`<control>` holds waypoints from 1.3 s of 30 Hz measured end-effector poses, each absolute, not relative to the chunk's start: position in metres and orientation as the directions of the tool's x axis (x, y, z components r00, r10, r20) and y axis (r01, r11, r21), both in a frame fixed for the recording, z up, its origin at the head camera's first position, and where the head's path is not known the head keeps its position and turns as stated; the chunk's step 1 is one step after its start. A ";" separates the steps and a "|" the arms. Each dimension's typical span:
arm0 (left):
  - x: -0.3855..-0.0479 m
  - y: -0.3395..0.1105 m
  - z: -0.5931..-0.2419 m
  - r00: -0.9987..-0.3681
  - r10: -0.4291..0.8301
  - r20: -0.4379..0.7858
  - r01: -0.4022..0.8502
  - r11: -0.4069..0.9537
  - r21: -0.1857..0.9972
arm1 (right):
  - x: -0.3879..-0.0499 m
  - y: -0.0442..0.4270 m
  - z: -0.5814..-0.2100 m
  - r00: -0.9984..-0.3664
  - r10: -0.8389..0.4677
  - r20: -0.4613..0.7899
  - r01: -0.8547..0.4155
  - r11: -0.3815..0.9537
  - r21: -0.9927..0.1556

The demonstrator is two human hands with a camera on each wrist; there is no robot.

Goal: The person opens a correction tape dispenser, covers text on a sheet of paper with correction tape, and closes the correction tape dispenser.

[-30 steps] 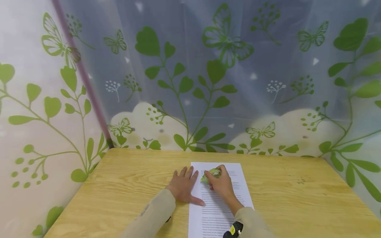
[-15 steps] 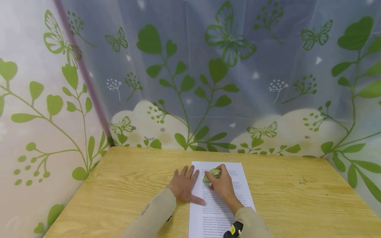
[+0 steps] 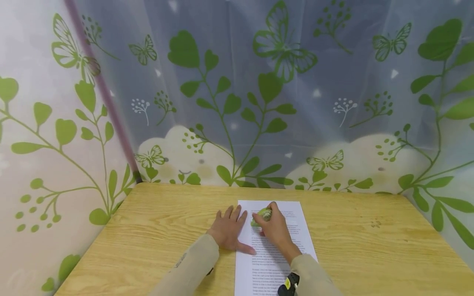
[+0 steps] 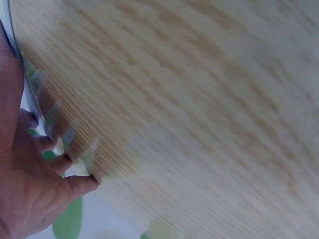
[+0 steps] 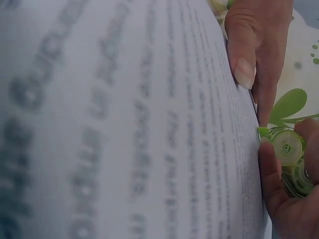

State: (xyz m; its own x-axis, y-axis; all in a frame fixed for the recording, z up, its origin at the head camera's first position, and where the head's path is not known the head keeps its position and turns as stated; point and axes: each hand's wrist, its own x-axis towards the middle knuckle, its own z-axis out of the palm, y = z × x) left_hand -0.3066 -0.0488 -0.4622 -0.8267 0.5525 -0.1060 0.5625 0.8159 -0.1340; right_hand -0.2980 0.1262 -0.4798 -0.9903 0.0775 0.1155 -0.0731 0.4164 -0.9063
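Note:
A printed white sheet [image 3: 274, 271] lies on the wooden table. My left hand [image 3: 228, 232] rests flat over its left edge, fingers spread and thumb on the paper; the left wrist view shows this hand [image 4: 35, 184] at the left side. My right hand [image 3: 275, 228] pinches a green correction-tape dispenser [image 3: 264, 214] between thumb and fingers, its tip down at the upper part of the text. In the right wrist view the dispenser [image 5: 287, 148] shows its round reels through a clear body, gripped by the right hand [image 5: 294, 209] at the paper's surface.
The wooden table [image 3: 370, 246] extends to both sides of the sheet. Behind it hangs a curtain [image 3: 237, 102] printed with leaves and butterflies, reaching down to the table's back edge. A dark band with a yellow mark [image 3: 288, 284] sits at the right wrist.
My right hand with the dispenser has shifted slightly to the left and up over the text. The left hand stays in place on the sheet.

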 end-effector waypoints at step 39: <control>-0.307 -0.049 -0.462 -0.823 0.558 -0.107 0.568 0.810 -0.144 | -0.297 0.127 -0.475 -0.986 0.033 0.166 -0.130 0.485 -0.865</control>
